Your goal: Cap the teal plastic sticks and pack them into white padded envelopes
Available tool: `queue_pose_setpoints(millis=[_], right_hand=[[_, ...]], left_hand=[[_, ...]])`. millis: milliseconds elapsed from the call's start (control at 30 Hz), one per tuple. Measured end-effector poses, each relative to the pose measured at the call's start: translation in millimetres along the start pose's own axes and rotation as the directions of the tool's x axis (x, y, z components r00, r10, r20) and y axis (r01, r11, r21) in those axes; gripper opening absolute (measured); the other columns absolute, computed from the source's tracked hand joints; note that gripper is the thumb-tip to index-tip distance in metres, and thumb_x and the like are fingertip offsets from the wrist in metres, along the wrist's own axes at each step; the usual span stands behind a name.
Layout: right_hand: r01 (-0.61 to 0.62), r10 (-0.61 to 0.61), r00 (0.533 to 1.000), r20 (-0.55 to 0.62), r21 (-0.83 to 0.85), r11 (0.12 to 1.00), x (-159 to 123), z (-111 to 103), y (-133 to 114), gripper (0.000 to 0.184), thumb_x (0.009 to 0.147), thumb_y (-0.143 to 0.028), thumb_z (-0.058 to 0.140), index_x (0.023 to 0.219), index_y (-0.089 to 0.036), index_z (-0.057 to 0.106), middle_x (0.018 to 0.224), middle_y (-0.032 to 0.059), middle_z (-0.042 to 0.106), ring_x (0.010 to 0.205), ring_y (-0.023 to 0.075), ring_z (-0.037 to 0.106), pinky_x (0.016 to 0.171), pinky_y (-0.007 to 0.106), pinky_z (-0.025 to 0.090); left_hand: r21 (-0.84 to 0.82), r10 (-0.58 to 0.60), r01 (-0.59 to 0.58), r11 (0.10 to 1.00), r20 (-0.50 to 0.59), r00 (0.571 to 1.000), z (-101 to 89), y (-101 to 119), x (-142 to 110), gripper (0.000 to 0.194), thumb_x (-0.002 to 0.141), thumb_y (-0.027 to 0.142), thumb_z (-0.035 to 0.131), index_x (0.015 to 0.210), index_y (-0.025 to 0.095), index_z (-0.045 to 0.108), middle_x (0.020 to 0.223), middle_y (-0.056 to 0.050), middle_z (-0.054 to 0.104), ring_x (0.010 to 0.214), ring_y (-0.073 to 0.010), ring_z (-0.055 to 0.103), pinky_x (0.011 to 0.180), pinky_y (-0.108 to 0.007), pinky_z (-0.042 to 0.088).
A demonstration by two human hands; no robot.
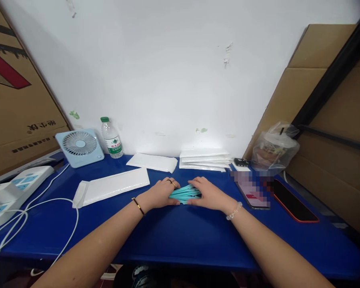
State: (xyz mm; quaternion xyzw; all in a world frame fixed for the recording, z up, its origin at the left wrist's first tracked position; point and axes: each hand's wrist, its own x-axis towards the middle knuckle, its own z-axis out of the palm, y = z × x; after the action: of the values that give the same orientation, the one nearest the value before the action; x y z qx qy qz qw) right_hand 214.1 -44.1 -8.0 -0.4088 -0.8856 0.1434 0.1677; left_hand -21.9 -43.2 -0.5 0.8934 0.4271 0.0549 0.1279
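Observation:
Between my two hands lies a small stack of flat turquoise packets [184, 193] on the blue table [180, 236]. My left hand [160, 194] grips the stack's left end, thumb at the near side and fingers over the far side. On the right end, my right hand [208, 194] closes round it in the same way. Just left of my left hand rests a white padded envelope [114, 186] with its flap end toward the left. Behind the hands are another white envelope [153, 161] and a pile of white envelopes [205, 160].
At the left stand a light blue fan [80, 147], a water bottle [112, 140] and a white power strip [27, 186] with loose cables. To the right lie a phone [252, 190], a red-edged phone [295, 200] and a bagged drink cup [273, 148]. Cardboard flanks both sides.

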Motion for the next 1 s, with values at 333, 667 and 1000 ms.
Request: queue_pose_setpoints(millis=[333, 667, 1000], right_hand=[[0.053, 0.004, 0.988, 0.152, -0.367, 0.929, -11, 17, -57, 0.016, 0.074, -0.012, 0.051, 0.09, -0.013, 0.055, 0.094, 0.0125, 0.059, 0.083, 0.0227, 0.057, 0.07, 0.03, 0.044], [0.107, -0.108, 0.994, -0.033, -0.043, 0.993, -16, -91, -89, 0.047, 0.071, -0.032, 0.068, 0.116, -0.024, 0.055, 0.102, 0.0067, 0.064, 0.089, 0.0237, 0.061, 0.07, 0.032, 0.048], [0.213, -0.145, 0.9, -0.41, 0.125, 0.969, -12, -48, -108, 0.036, 0.096, -0.034, 0.035, 0.118, -0.023, 0.061, 0.126, 0.0059, 0.059, 0.122, 0.0221, 0.049, 0.104, 0.043, 0.039]], left_hand=[[0.236, 0.101, -0.078, 0.969, -0.084, 0.991, 29.9, 31, -21, 0.012, 0.085, 0.023, 0.045, 0.091, 0.016, 0.053, 0.092, -0.01, 0.059, 0.086, -0.0235, 0.056, 0.08, -0.035, 0.045], [-0.607, -0.162, -0.091, 0.79, -0.349, 0.923, 23.5, 66, -9, 0.027, 0.086, 0.043, 0.046, 0.083, 0.017, 0.053, 0.071, 0.0, 0.058, 0.063, -0.0139, 0.053, 0.058, -0.025, 0.04], [-0.822, -0.248, -0.145, 0.551, -0.327, 0.912, 40.6, 87, 2, 0.028, 0.078, 0.039, 0.053, 0.06, 0.018, 0.047, 0.05, 0.003, 0.047, 0.048, -0.011, 0.045, 0.051, -0.025, 0.036]])
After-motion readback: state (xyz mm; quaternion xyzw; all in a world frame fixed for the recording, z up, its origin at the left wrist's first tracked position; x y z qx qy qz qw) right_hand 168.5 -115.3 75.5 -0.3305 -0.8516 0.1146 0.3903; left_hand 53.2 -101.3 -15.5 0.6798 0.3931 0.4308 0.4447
